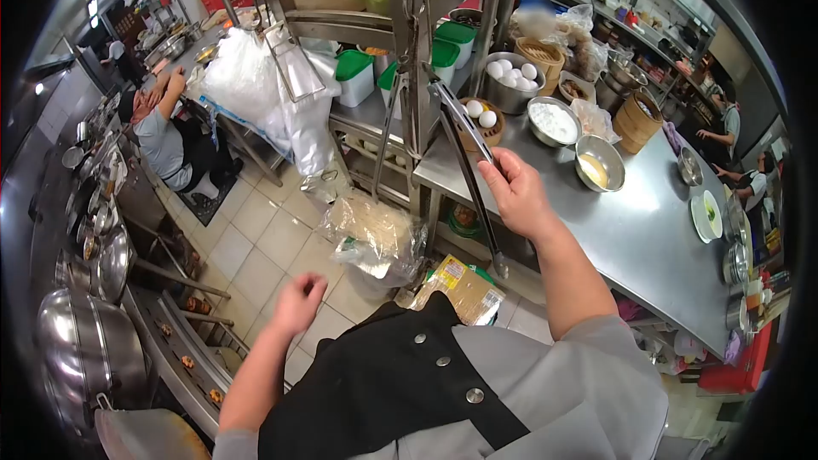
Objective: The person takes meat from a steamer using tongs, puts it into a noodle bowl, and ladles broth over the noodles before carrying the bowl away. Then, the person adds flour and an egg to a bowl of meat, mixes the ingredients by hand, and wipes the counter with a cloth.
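Observation:
My right hand (514, 192) is closed around one arm of a pair of metal tongs (464, 123), beside a steel upright. The tongs' hinge end points up towards the upright, and their other arm hangs down, its tip below my hand. Beyond that hand, a small bamboo steamer (469, 132) with eggs sits near the steel table's edge. Low on the left, over the tiled floor, my left hand (300, 302) has its fingers curled in, with nothing visible in them.
On the steel table (630, 230) stand a bowl of eggs (514, 85), a bowl of white powder (554, 123) and a bowl of yellow liquid (599, 163). Plastic-wrapped goods (371, 234) and a cardboard box (460, 290) lie low ahead. A person (166, 132) is at the left; others are far right.

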A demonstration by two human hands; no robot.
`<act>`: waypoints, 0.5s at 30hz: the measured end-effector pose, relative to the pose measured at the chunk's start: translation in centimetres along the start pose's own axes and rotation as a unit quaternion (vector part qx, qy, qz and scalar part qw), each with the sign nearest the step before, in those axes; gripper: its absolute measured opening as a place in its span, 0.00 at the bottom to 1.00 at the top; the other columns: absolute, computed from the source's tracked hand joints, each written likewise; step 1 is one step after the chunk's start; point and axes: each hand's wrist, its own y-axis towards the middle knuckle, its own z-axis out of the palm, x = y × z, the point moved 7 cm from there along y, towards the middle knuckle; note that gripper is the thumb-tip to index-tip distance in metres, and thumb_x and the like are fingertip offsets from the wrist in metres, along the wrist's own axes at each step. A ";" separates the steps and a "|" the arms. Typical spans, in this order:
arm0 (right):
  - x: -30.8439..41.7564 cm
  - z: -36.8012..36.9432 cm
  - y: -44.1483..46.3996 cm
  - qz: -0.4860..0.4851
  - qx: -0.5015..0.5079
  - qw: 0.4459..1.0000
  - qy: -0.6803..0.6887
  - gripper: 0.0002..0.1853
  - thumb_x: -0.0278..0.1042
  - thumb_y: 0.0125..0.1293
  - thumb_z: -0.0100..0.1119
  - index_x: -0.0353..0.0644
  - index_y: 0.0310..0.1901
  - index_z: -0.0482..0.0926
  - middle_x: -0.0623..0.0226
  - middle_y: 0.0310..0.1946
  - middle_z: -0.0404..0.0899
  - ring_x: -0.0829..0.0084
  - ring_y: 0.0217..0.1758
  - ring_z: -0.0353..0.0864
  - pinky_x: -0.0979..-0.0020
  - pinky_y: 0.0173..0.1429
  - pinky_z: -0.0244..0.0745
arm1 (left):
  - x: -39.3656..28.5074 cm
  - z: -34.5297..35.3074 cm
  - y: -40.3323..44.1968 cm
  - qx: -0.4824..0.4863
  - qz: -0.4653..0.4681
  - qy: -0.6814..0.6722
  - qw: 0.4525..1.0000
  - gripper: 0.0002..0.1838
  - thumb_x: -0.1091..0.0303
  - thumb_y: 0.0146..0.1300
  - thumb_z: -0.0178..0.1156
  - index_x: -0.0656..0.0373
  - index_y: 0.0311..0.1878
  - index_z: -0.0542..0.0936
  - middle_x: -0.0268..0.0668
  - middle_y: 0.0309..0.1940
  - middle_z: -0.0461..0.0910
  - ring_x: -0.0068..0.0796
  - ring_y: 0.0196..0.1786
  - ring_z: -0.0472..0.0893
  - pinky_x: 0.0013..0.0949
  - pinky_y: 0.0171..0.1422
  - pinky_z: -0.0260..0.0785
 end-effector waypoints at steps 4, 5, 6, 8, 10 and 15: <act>2.8 -0.7 0.1 -0.052 -0.009 0.998 -0.014 0.13 0.38 0.74 0.57 0.36 0.49 0.78 0.61 0.30 0.79 0.73 0.32 0.74 0.70 0.41 0.72 | -14.1 -0.6 0.9 0.013 0.119 -0.053 0.991 0.15 0.63 0.72 0.59 0.66 0.52 0.79 0.33 0.36 0.82 0.20 0.38 0.78 0.28 0.45 0.73; 3.2 -0.8 0.0 -0.070 -0.012 0.997 0.007 0.13 0.37 0.74 0.57 0.36 0.49 0.78 0.61 0.30 0.79 0.73 0.33 0.75 0.70 0.41 0.72 | -16.1 -0.5 0.9 0.021 0.143 -0.067 0.987 0.15 0.64 0.72 0.59 0.66 0.53 0.78 0.31 0.37 0.81 0.18 0.39 0.77 0.26 0.46 0.72; 3.5 -0.8 0.0 -0.088 -0.013 0.996 0.029 0.12 0.37 0.74 0.57 0.36 0.50 0.78 0.61 0.30 0.79 0.73 0.33 0.75 0.70 0.42 0.72 | -17.1 -0.4 1.0 0.032 0.160 -0.074 0.984 0.17 0.64 0.71 0.60 0.66 0.55 0.77 0.33 0.40 0.81 0.20 0.41 0.78 0.27 0.47 0.73; 3.5 0.1 0.2 -0.081 0.032 0.987 0.136 0.12 0.35 0.76 0.54 0.35 0.52 0.78 0.71 0.29 0.77 0.78 0.32 0.73 0.75 0.39 0.71 | -18.5 0.1 0.8 0.057 0.187 -0.085 0.977 0.21 0.62 0.70 0.63 0.65 0.60 0.75 0.36 0.45 0.83 0.24 0.46 0.81 0.29 0.51 0.73; 3.7 1.5 0.3 -0.066 0.074 0.962 0.256 0.13 0.35 0.78 0.51 0.36 0.54 0.76 0.77 0.26 0.72 0.83 0.27 0.67 0.78 0.32 0.64 | -22.2 0.0 -1.2 0.043 0.270 -0.044 0.961 0.26 0.60 0.68 0.64 0.64 0.64 0.72 0.39 0.50 0.82 0.31 0.50 0.82 0.34 0.54 0.74; 8.8 4.8 1.3 -0.158 0.045 0.921 0.352 0.21 0.46 0.81 0.42 0.32 0.51 0.73 0.76 0.20 0.65 0.84 0.20 0.61 0.79 0.24 0.55 | -25.6 1.1 -3.7 0.049 0.342 -0.019 0.938 0.23 0.54 0.67 0.62 0.61 0.57 0.75 0.49 0.48 0.81 0.50 0.50 0.82 0.47 0.54 0.73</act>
